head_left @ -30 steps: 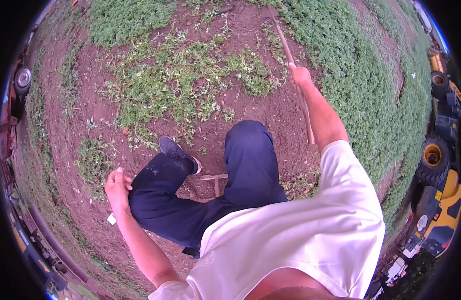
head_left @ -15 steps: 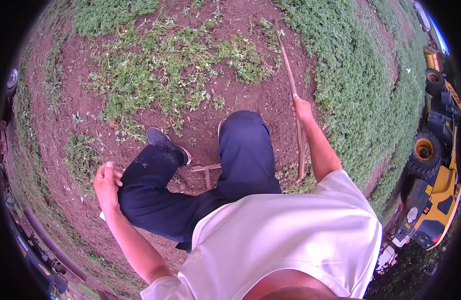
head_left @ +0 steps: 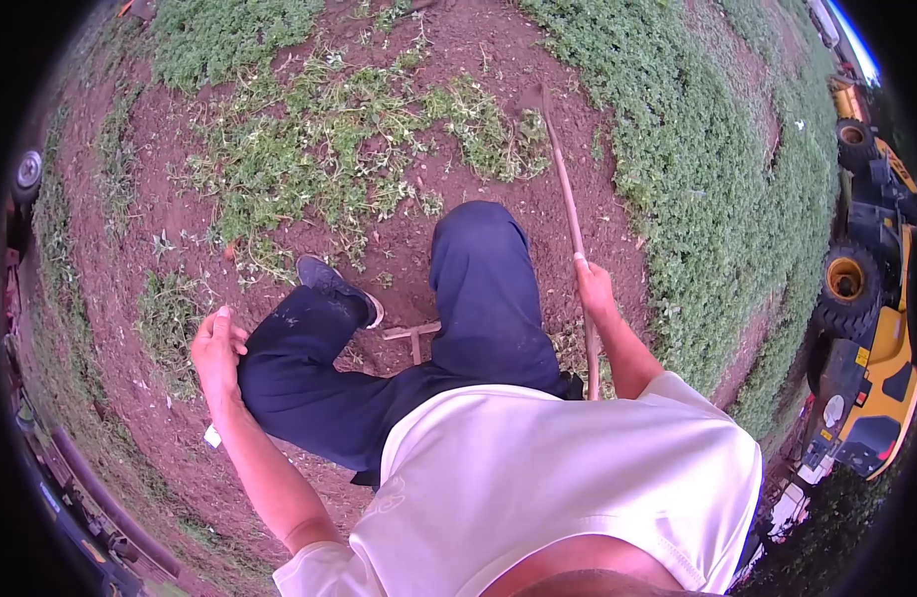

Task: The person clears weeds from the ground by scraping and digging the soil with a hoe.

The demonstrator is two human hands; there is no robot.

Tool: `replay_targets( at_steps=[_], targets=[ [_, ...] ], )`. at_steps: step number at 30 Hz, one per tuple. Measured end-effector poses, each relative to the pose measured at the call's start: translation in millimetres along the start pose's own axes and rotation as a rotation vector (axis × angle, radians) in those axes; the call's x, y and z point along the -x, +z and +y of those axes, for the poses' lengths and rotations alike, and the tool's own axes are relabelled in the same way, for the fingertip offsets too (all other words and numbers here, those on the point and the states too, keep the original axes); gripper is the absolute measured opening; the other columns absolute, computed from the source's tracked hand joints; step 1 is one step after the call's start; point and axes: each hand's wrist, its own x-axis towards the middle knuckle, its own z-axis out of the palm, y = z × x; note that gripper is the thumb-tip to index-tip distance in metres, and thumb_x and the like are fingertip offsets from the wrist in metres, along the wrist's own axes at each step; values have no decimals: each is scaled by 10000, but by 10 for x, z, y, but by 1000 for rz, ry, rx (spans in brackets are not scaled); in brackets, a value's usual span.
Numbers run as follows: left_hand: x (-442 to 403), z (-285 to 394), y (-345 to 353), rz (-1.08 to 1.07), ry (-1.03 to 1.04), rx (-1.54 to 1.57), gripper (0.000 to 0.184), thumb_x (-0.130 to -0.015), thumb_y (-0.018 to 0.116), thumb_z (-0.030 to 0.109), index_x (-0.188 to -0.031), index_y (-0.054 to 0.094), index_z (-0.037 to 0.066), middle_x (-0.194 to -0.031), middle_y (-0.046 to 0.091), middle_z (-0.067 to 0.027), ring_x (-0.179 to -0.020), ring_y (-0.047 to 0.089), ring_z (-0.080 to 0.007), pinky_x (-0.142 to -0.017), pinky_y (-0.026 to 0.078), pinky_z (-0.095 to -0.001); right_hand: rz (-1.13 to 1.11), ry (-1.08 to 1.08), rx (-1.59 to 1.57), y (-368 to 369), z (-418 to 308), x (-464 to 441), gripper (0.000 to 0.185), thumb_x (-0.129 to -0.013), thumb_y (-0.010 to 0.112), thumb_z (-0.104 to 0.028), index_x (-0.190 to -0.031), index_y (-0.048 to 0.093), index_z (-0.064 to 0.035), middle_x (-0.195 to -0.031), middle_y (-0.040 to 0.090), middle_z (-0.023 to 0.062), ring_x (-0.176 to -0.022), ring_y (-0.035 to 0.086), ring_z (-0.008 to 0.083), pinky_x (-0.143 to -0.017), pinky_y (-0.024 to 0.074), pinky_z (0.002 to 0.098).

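Observation:
My right hand (head_left: 595, 289) is closed round the long wooden handle of a hoe (head_left: 564, 184). The handle runs from the soil ahead back past my right hip. Its far end lies by the uprooted weeds (head_left: 493, 129), where the blade is hard to make out against the soil. Beside my left knee, my left hand (head_left: 217, 353) hangs with its fingers loosely bent and apart, and nothing shows in it. I sit low, with my left shoe (head_left: 324, 277) on the bare soil. Between my legs is a T-shaped piece of wood (head_left: 414, 333), mostly hidden below.
Dense low green plants (head_left: 707, 189) grow along the right side. Loose weeds (head_left: 309, 139) lie spread over the soil ahead. A yellow wheeled machine (head_left: 881, 368) stands at the far right. At the left edge are a wheel (head_left: 28, 169) and other machinery.
My right hand has drawn back towards my body, and the hoe has come back with it. My left hand stays beside my knee. The view has shifted slightly.

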Motion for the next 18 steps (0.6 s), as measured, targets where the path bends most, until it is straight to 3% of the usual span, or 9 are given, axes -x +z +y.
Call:
replay_targets(
  at_steps=[8, 10, 12, 14, 18],
  targets=[
    [-29, -103, -61, 33, -16, -24, 294, -995, 625, 368, -931, 673, 86, -707, 639, 6, -537, 512, -55, -493, 335, -220, -144, -21, -245, 698, -1684, -1609, 509, -987, 561, -525, -773, 601, -64, -628, 546, 2, -476, 499, 124, -437, 431, 305],
    [-53, -168, -80, 21, 1, -18, 323, -994, 621, 405, -1022, 689, 91, -708, 638, 21, -526, 516, -45, -471, 329, -212, -190, -35, -249, 769, -1878, -1712, 483, -988, 570, -501, -783, 598, -65, -621, 535, 1, -476, 485, 124, -439, 427, 309],
    [-44, -169, -84, 23, -4, -13, 333, -990, 627, 414, -1025, 688, 88, -712, 636, 22, -526, 515, -44, -469, 330, -209, -226, -7, -214, 775, -1829, -1607, 475, -995, 548, -514, -801, 578, -82, -610, 501, -18, -461, 451, 115, -430, 398, 298],
    [7, -97, -62, 47, -5, -4, 288, -989, 631, 373, -912, 665, 98, -699, 638, 15, -537, 513, -49, -494, 331, -217, -271, 34, -168, 691, -1662, -1362, 468, -1003, 523, -531, -816, 557, -104, -596, 469, -38, -443, 414, 103, -416, 364, 285],
    [22, -85, -46, 32, -26, 2, 284, -987, 635, 377, -923, 668, 102, -699, 637, 19, -542, 516, -46, -497, 330, -214, -351, 119, -125, 394, -992, -495, 500, -997, 515, -564, -805, 557, -105, -582, 474, -38, -423, 412, 97, -398, 361, 285]
  ],
)
